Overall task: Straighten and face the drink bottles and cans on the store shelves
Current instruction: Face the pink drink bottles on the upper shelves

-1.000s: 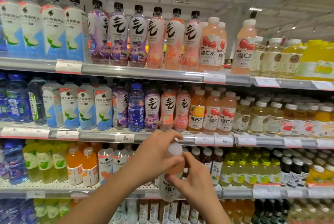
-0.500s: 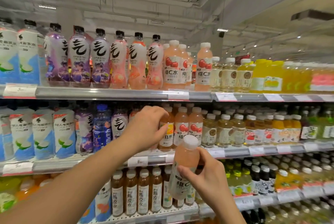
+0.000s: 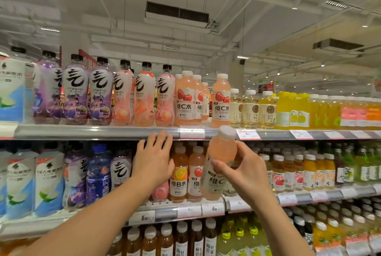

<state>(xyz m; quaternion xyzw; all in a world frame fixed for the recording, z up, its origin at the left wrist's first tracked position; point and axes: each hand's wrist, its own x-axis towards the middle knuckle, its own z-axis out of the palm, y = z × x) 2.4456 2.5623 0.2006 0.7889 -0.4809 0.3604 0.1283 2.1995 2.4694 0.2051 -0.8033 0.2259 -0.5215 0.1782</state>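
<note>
Right hand (image 3: 245,171) grips a pink vitamin C bottle (image 3: 219,163), fingers curled round its middle, held tilted in front of the middle shelf (image 3: 185,211), cap just below the top shelf's front edge (image 3: 103,132). Left hand (image 3: 153,160) fingers straight, spread narrow, tips at that edge, holding nothing. Matching pink bottles (image 3: 185,99) stand upright on the top shelf above.

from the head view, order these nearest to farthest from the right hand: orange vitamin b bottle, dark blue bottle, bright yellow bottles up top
From the right hand:
1. Orange vitamin B bottle, middle shelf, just left.
2. Dark blue bottle, middle shelf, farther left.
3. Bright yellow bottles, top shelf, upper right; close to the blue bottle's distance.
</note>
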